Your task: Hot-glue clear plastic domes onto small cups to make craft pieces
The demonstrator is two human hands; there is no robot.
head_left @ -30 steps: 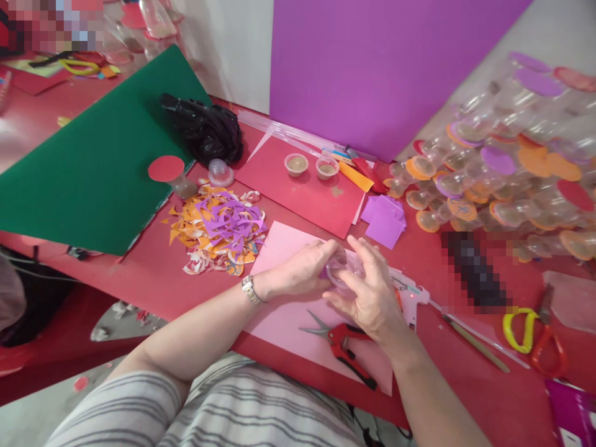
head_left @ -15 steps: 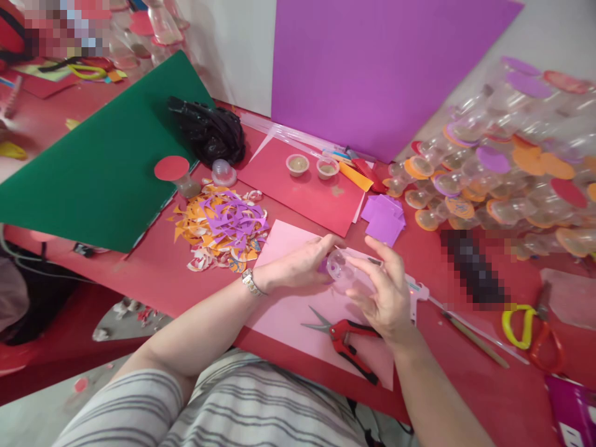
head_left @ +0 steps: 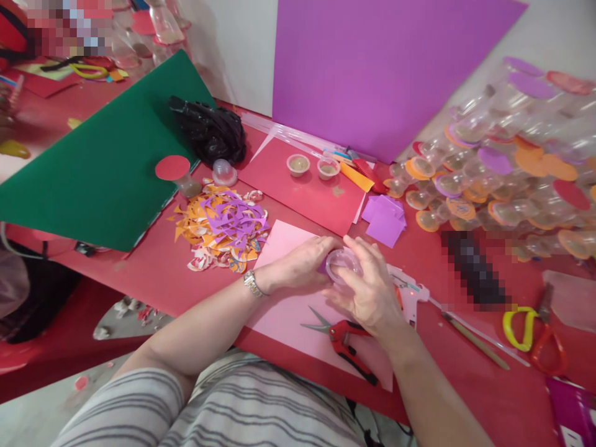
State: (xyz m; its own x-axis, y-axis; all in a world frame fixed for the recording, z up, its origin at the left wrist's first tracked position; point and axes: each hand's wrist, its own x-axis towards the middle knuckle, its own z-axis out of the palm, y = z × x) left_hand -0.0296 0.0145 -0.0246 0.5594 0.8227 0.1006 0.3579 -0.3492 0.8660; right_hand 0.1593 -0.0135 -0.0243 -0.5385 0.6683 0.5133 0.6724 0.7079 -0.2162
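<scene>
A clear plastic cup (head_left: pixel 342 266) is between my two hands, its round rim turned up toward me. My left hand (head_left: pixel 305 264) grips it from the left, and a bit of purple shows beside those fingers. From the right, my right hand (head_left: pixel 367 288) closes on the same cup, thumb and fingers at its rim. Below them lies pink card (head_left: pixel 279 316). Red-handled snips (head_left: pixel 342 338) rest on that card with blades spread, close under my right wrist. Part of a white glue gun (head_left: pixel 412 292) shows behind my right hand.
A heap of orange and purple paper scraps (head_left: pixel 228 223) lies left of the card. Two small cups (head_left: pixel 298 164) stand on red card (head_left: pixel 307 198). Purple paper squares (head_left: pixel 385 218), yellow-and-red scissors (head_left: pixel 521 329) and stacked clear cup pieces (head_left: pixel 493 161) are at right. Green board (head_left: pixel 107 161) leans left.
Half a second ago my right hand was drawn back a little with fingers spread; now it is back around the cup. My left hand has kept its hold.
</scene>
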